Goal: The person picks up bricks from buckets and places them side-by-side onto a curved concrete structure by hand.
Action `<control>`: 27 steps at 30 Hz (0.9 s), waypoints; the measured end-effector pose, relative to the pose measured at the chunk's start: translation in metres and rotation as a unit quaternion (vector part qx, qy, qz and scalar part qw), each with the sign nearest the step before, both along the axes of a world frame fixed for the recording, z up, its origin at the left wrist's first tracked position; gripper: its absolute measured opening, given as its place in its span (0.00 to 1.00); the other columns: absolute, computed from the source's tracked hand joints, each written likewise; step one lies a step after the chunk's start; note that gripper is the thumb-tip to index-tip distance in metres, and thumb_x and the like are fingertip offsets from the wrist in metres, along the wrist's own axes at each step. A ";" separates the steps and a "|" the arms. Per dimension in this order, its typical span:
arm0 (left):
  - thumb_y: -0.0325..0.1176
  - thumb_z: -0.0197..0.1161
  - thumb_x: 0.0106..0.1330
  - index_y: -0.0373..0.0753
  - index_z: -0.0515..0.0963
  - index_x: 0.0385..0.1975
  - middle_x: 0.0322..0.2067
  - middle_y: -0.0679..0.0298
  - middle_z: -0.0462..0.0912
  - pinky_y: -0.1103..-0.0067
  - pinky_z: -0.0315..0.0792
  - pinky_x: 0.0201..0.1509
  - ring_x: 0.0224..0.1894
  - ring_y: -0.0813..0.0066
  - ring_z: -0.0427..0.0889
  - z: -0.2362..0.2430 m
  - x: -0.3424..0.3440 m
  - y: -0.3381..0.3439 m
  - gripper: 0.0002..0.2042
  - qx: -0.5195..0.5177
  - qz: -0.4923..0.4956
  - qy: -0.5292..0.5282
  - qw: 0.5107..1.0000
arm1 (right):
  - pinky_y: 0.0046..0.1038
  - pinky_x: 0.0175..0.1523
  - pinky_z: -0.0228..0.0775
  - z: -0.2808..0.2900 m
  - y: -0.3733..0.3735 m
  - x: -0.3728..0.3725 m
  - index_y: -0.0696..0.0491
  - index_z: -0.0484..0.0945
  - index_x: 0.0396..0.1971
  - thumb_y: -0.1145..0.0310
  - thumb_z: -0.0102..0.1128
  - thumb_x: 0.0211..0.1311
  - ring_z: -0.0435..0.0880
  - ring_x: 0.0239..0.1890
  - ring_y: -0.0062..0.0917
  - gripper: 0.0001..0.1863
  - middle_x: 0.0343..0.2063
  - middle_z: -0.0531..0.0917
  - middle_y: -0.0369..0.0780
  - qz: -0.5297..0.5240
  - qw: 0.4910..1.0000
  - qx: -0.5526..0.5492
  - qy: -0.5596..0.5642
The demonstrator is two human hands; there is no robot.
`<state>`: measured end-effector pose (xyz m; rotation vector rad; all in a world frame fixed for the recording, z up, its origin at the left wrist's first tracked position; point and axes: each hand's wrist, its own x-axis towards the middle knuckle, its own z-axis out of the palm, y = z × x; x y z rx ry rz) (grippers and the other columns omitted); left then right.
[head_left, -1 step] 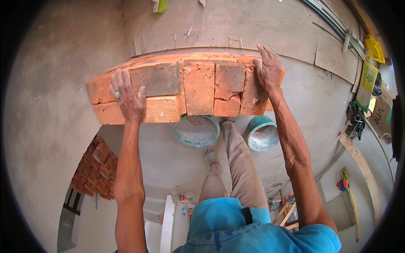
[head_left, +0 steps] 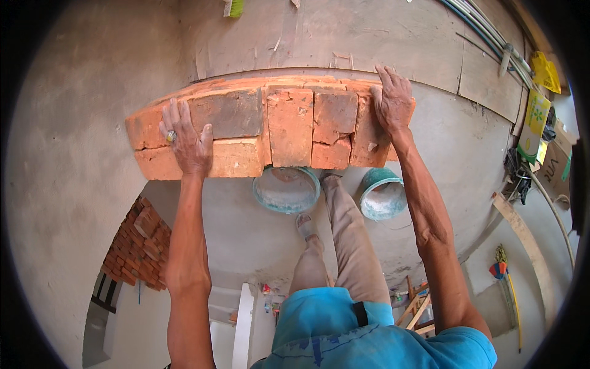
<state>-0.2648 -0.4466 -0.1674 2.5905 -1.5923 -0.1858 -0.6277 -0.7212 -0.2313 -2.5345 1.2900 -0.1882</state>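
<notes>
A stack of orange-red bricks (head_left: pixel 291 129), some with dark grey patches, spans the space in front of me. Flat against its left part rests my left hand (head_left: pixel 189 138), fingers stretched out and a ring on one of them. My right hand (head_left: pixel 393 101) touches the right end, fingers extended upward and its thumb apart. Both palms press on brick faces, and neither hand is wrapped round a single brick. One brick (head_left: pixel 332 155) at lower centre right has a cracked, broken edge. The back of the stack is hidden.
Below the bricks, a round teal tub (head_left: pixel 255 195) and a teal bucket (head_left: pixel 384 210) stand by my feet, both coated with pale residue. More bricks (head_left: pixel 138 246) are piled lower left. A curved board (head_left: pixel 528 252) and a yellow-handled broom (head_left: pixel 516 307) are at right.
</notes>
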 end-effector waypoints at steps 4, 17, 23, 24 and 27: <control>0.48 0.56 0.68 0.45 0.51 0.75 0.76 0.53 0.47 0.48 0.35 0.79 0.79 0.49 0.40 -0.004 0.000 0.009 0.37 0.005 0.006 -0.007 1.000 | 0.40 0.47 0.74 0.052 0.050 0.008 0.53 0.79 0.44 0.71 0.64 0.52 0.81 0.43 0.40 0.17 0.38 0.82 0.44 0.106 0.987 0.084 -0.085; 0.50 0.55 0.69 0.45 0.52 0.75 0.76 0.55 0.47 0.48 0.37 0.79 0.79 0.51 0.41 -0.003 -0.001 0.006 0.36 -0.008 0.007 0.000 1.000 | 0.38 0.42 0.78 -0.021 0.249 -0.023 0.51 0.80 0.35 0.66 0.52 0.63 0.86 0.41 0.38 0.09 0.31 0.85 0.43 0.486 0.793 0.344 0.127; 0.49 0.57 0.69 0.46 0.52 0.75 0.76 0.56 0.48 0.48 0.38 0.78 0.79 0.51 0.42 -0.004 0.000 0.008 0.37 -0.009 0.007 -0.001 1.000 | 0.42 0.38 0.79 -0.027 0.213 -0.009 0.56 0.78 0.36 0.68 0.47 0.67 0.85 0.32 0.45 0.10 0.24 0.83 0.47 0.397 0.811 0.419 0.095; 0.49 0.57 0.68 0.46 0.53 0.75 0.76 0.56 0.49 0.48 0.38 0.78 0.79 0.51 0.42 -0.005 0.000 0.007 0.37 -0.013 0.006 -0.001 1.000 | 0.43 0.39 0.79 -0.025 0.214 -0.007 0.56 0.77 0.36 0.69 0.47 0.67 0.85 0.32 0.46 0.10 0.25 0.83 0.48 0.413 0.800 0.422 0.108; 0.49 0.58 0.68 0.46 0.53 0.75 0.76 0.56 0.49 0.48 0.38 0.78 0.78 0.52 0.42 -0.004 0.001 0.007 0.37 -0.018 0.003 -0.003 1.000 | 0.44 0.37 0.78 -0.029 0.212 -0.009 0.56 0.76 0.36 0.69 0.47 0.68 0.85 0.31 0.47 0.09 0.24 0.83 0.48 0.447 0.804 0.392 0.026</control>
